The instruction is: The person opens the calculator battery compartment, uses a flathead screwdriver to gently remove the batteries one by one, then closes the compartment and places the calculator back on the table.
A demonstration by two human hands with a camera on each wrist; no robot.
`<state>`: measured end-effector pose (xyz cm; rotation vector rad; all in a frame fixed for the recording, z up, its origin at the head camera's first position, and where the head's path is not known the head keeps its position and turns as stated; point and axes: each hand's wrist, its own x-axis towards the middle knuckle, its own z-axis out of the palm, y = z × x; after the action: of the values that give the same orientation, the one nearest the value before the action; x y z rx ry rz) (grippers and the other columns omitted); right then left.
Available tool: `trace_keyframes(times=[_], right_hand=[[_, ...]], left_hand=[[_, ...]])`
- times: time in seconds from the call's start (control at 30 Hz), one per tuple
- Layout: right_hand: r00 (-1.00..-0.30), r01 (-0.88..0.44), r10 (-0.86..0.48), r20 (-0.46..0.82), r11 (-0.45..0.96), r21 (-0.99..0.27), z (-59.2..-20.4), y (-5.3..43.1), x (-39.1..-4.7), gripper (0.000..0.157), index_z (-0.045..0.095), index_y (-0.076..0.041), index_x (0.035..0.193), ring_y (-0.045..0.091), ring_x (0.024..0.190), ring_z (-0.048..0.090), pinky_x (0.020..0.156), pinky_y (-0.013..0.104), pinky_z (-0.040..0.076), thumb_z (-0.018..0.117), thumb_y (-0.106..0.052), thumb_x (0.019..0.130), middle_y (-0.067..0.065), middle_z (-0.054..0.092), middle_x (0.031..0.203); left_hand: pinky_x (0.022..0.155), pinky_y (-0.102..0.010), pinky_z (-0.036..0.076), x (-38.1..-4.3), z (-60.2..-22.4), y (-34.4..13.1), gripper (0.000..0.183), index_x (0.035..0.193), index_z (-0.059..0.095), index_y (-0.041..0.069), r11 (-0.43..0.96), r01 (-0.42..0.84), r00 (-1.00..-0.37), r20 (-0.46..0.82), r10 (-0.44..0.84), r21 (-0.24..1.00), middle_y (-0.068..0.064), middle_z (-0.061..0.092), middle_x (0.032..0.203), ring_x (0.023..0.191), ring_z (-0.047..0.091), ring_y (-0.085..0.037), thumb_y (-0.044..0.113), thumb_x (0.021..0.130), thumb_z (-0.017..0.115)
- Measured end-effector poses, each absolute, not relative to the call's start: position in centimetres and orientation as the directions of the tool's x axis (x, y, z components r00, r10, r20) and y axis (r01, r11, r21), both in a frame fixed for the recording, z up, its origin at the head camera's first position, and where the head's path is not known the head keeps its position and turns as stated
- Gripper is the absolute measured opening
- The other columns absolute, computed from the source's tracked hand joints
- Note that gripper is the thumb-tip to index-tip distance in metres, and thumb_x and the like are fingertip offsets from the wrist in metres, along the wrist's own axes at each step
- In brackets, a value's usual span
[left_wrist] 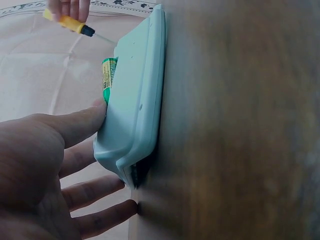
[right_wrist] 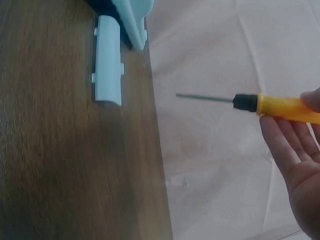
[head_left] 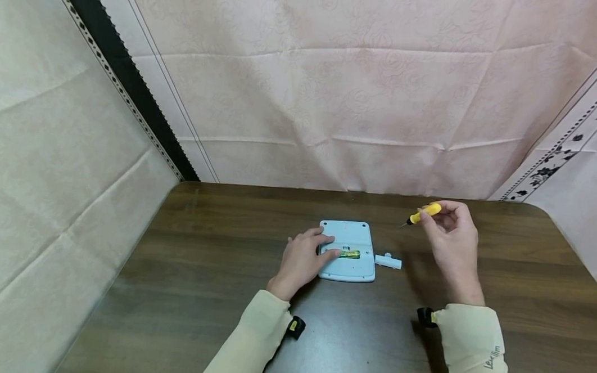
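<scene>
A flat light blue device (head_left: 346,272) lies on the table, its compartment uncovered and showing a green and yellow battery (head_left: 350,254). My left hand (head_left: 302,260) rests at the device's left side. Its thumb touches the surface right at the battery's end, and the other fingers spread over the left edge, as the left wrist view shows. Raised to the right of the device, my right hand (head_left: 453,239) holds a small screwdriver (right_wrist: 285,107) by its yellow handle between thumb and fingers. The thin metal shaft points left, apart from the device.
Beside the device's right edge lies a narrow light blue battery cover (head_left: 388,261) with small tabs. Both rest on a dark wooden table (head_left: 196,294). Pale patterned cloth (head_left: 333,98) hangs behind the table's far edge and along the sides.
</scene>
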<state>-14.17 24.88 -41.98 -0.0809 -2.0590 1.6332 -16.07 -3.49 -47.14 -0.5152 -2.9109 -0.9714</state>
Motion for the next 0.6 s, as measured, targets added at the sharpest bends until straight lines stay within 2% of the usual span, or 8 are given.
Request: trace_keyframes(times=[0.2, 0.4, 0.6], right_hand=[[-0.859, -0.131, 0.401, 0.317, 0.426, -0.895, -42.3, 25.3, -14.2, 0.040, 0.052, 0.007, 0.131, 0.001, 0.100, 0.063, 0.086, 0.009, 0.051, 0.074, -0.007, 0.100, 0.007, 0.063, 0.117], [-0.848, -0.053, 0.445, 0.289, 0.471, -0.881, -42.6, 25.6, -14.1, 0.040, 0.053, 0.005, 0.131, 0.002, 0.099, 0.064, 0.085, 0.010, 0.051, 0.072, -0.012, 0.102, 0.011, 0.065, 0.119], [-0.846, 0.020, 0.476, 0.241, 0.479, -0.878, -43.2, 25.9, -14.3, 0.043, 0.052, 0.003, 0.135, 0.010, 0.103, 0.066, 0.086, 0.014, 0.054, 0.071, -0.017, 0.103, 0.015, 0.065, 0.125]], left_hand=[[0.114, -0.075, 0.029, -16.1, -47.2, -3.5, 0.043, 0.136, 0.075, 0.017, 0.755, 0.316, -0.946, 0.127, 0.299, 0.575, -0.010, 0.058, 0.154, 0.142, 0.053, -0.038, 0.042, 0.101, 0.075], [0.114, -0.075, 0.029, -16.1, -47.1, -3.5, 0.043, 0.136, 0.075, 0.017, 0.757, 0.316, -0.946, 0.129, 0.297, 0.573, -0.010, 0.058, 0.154, 0.142, 0.052, -0.038, 0.042, 0.101, 0.075], [0.114, -0.075, 0.029, -16.0, -47.0, -3.5, 0.043, 0.136, 0.075, 0.017, 0.756, 0.315, -0.946, 0.125, 0.298, 0.575, -0.011, 0.058, 0.154, 0.142, 0.052, -0.038, 0.042, 0.101, 0.075]])
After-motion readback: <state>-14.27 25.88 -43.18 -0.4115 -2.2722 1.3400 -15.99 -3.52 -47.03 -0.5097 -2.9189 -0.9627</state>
